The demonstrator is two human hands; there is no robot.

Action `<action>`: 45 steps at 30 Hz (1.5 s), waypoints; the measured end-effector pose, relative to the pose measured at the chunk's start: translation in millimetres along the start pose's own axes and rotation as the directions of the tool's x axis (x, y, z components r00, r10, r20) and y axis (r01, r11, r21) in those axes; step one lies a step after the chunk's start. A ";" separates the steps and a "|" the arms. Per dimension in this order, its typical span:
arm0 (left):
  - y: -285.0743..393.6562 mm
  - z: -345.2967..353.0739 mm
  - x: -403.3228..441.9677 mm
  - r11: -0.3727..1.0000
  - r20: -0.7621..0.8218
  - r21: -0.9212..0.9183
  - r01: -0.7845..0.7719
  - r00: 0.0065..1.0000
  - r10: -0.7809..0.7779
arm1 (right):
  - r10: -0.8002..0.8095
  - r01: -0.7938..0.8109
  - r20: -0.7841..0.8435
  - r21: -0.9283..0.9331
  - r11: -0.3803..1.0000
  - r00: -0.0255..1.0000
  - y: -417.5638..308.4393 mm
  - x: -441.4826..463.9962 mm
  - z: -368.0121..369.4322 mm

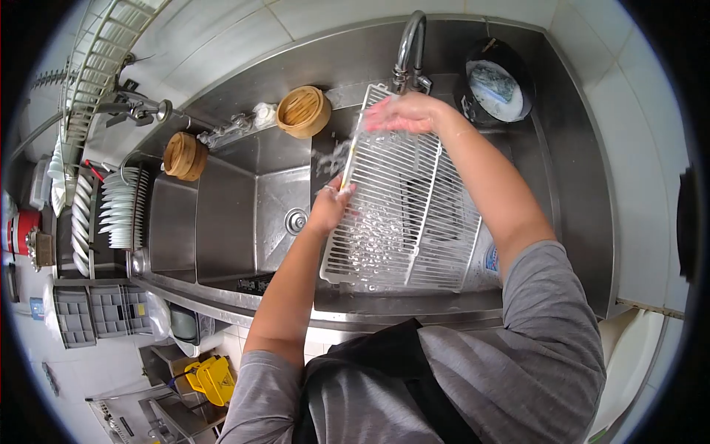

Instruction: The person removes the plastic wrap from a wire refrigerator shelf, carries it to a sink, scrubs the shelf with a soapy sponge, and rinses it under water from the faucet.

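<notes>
A white wire rack (403, 192) lies tilted over the right sink basin, wet with running water and drops. My left hand (330, 203) grips its left edge, the fingers wrapped round the rim. Near the rack's top, below the curved metal faucet (411, 48), my right hand (403, 113) is spread over the bars in splashing water, with its palm partly hidden. A black bowl (494, 81) with foamy water and a green-grey scouring pad (492, 81) stands at the back right of the sink.
Two bamboo steamers (303, 112) (185, 156) sit on the sink's back and left ledges. An empty-looking left basin (285, 214) has a drain. White plates (122, 207) stand in a rack at the far left, near grey crates (100, 314). A yellow bucket (212, 379) is at lower left.
</notes>
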State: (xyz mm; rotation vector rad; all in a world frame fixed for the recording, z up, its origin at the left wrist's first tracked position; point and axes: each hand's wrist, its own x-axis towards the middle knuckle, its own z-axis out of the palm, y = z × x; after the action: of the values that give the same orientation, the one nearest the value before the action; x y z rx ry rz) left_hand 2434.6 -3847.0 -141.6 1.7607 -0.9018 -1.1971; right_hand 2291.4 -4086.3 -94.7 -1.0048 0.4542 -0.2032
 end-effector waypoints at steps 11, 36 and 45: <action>47.3 10.6 41.5 0.874 0.039 0.478 -0.088 0.996 0.079 | 0.087 -0.086 0.254 -0.016 0.996 0.963 -13.0 -11.1 -16.8; 30.1 16.1 84.8 0.878 0.100 0.470 -0.092 0.994 0.051 | 0.082 -0.069 0.144 -0.095 0.993 0.986 -9.5 -20.2 -14.9; 59.4 38.8 44.1 0.849 -0.105 0.524 -0.070 0.984 0.147 | 0.139 -0.065 0.346 -0.217 0.974 0.928 -21.3 -39.0 -17.5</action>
State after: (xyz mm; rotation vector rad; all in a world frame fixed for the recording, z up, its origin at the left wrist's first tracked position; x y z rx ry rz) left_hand 2404.0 -3919.5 -113.4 2.1503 -1.3082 -0.7784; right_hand 2249.6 -4096.5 -73.8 -1.1856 0.1924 0.1248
